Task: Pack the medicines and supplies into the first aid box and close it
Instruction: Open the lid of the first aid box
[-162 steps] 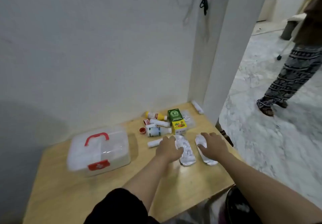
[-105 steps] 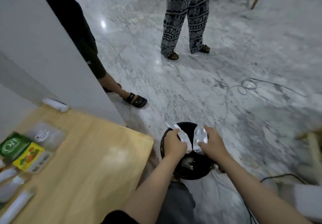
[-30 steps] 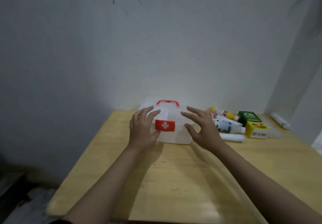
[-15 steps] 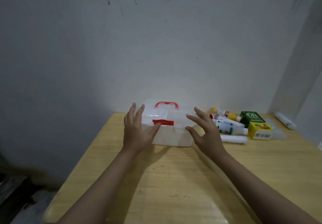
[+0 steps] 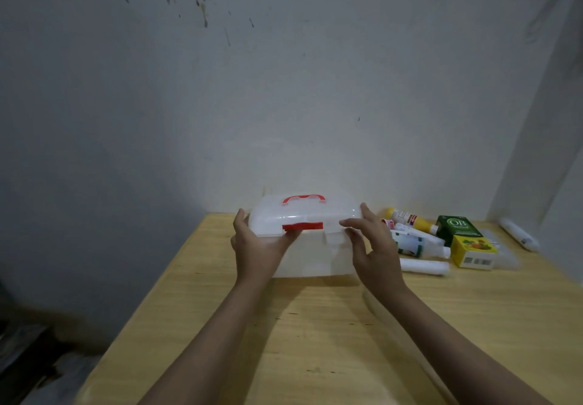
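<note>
A translucent white first aid box (image 5: 310, 247) stands on the wooden bench (image 5: 315, 341), toward its far side and close to the grey wall (image 5: 284, 89). Its lid (image 5: 304, 215) carries a red handle (image 5: 303, 200) on top and a red latch (image 5: 303, 226) at the near edge; the latch sticks out flat toward the viewer, and the lid's near edge looks raised a little off the base.

The left hand (image 5: 255, 247) grips the lid's left end, fingers curled round the far side and thumb pressed under the near rim beside the latch, so this grip is clamped on the lid. The right hand (image 5: 373, 247) is at the lid's right end: its thumb touches the near rim, while its fingers stand spread and upright just off the corner. Whether that grip is really closed on the lid cannot be told.

The supplies lie on the bench to the right of the box, none inside it as far as the cloudy plastic shows. Farthest is a yellow bottle (image 5: 410, 217) lying on its side. Nearer lie a white tube (image 5: 416, 233) and a white bottle with a green label (image 5: 419, 246), then a white roll (image 5: 424, 267) nearest. Right of these a green carton (image 5: 457, 229) sits behind a yellow carton (image 5: 473, 251), the two touching. A clear packet (image 5: 504, 253) lies just right of the yellow carton, and another white roll (image 5: 517, 234) rests well over by the right wall.
</note>
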